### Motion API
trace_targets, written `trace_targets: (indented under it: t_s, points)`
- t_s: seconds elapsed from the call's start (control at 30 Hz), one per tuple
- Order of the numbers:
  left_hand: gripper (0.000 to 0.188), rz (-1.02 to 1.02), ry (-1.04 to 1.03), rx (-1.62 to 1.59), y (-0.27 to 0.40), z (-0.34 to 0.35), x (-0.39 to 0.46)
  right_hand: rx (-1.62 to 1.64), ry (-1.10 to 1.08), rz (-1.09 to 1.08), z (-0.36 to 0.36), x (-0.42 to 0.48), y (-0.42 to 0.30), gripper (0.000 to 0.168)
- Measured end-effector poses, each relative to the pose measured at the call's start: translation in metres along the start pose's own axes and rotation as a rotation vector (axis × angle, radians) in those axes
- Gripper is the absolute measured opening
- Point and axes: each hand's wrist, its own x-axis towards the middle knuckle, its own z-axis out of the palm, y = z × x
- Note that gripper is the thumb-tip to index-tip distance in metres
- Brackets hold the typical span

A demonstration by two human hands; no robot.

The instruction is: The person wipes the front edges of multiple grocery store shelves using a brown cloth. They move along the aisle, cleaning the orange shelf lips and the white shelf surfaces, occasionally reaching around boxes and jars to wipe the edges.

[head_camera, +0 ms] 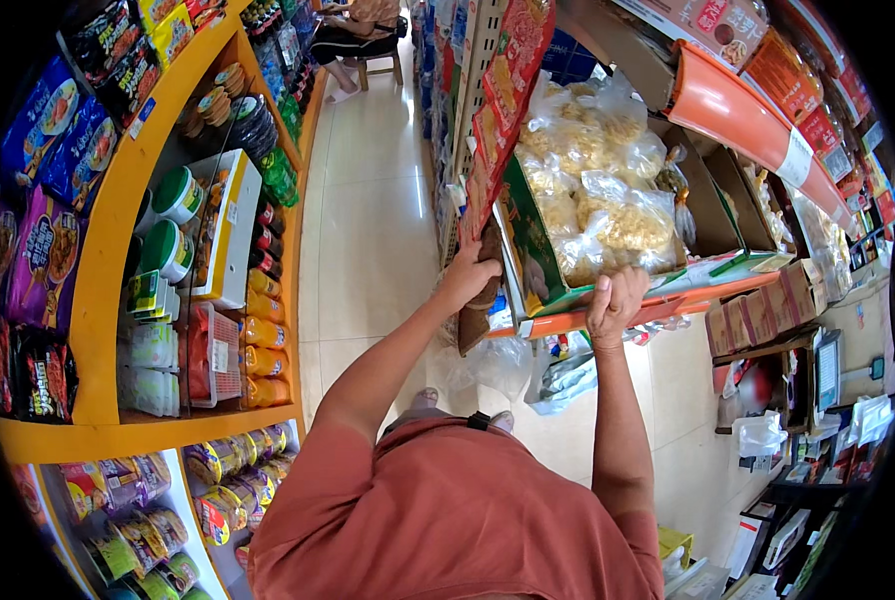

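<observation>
A cardboard box (pixel 528 247) with green sides, full of knotted clear bags of pale yellow dry food (pixel 620 217), stands on a shelf with an orange front edge (pixel 642 309). My right hand (pixel 616 304) has its fingers curled over the near rim of this box. To its left, my left hand (pixel 468 274) is at the lower end of a hanging strip of red snack packets (pixel 498 112), against a brown object (pixel 476 322). Its fingertips are partly hidden, and I cannot tell which of the two it grips.
Clear plastic bags (pixel 496 364) hang below the shelf. At left, an orange-framed shelf (pixel 102 300) holds noodle packs, tubs and bottles. A person (pixel 357 30) sits on a stool up the aisle. Stacked cartons (pixel 766 307) and a monitor (pixel 828 367) are at right.
</observation>
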Motion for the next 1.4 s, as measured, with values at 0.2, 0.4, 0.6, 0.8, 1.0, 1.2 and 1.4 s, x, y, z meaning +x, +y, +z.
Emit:
trace_targets:
  t_s: [0.2,0.4,0.6,0.8,1.0,1.2,1.4]
  points:
    - [0.034,-0.064,-0.112,0.044,0.015,-0.006,-0.011,-0.055,-0.052,-0.016,-0.003,-0.003,0.003,0.022]
    - [0.023,-0.084,-0.294,0.041,0.027,-0.005,-0.054,-0.032,-0.017,-0.004,-0.001,-0.002,0.002,0.024]
    - [0.028,-0.142,-0.457,0.026,0.029,-0.001,-0.087,-0.04,-0.03,0.004,-0.002,-0.001,0.003,0.024]
    - [0.036,-0.15,-0.655,0.116,0.018,-0.009,-0.109,-0.023,-0.005,0.01,0.0,0.0,0.002,0.025]
    - [0.032,-0.265,-0.536,-0.145,0.021,-0.036,-0.103,0.005,0.001,0.006,-0.001,-0.001,0.002,0.025]
    - [0.036,-0.172,-0.509,-0.003,0.043,-0.034,-0.08,-0.036,-0.037,0.019,-0.002,-0.002,0.001,0.021]
    - [0.025,-0.214,-0.823,0.351,0.024,-0.06,-0.076,-0.039,-0.022,0.02,-0.003,0.0,-0.002,0.02]
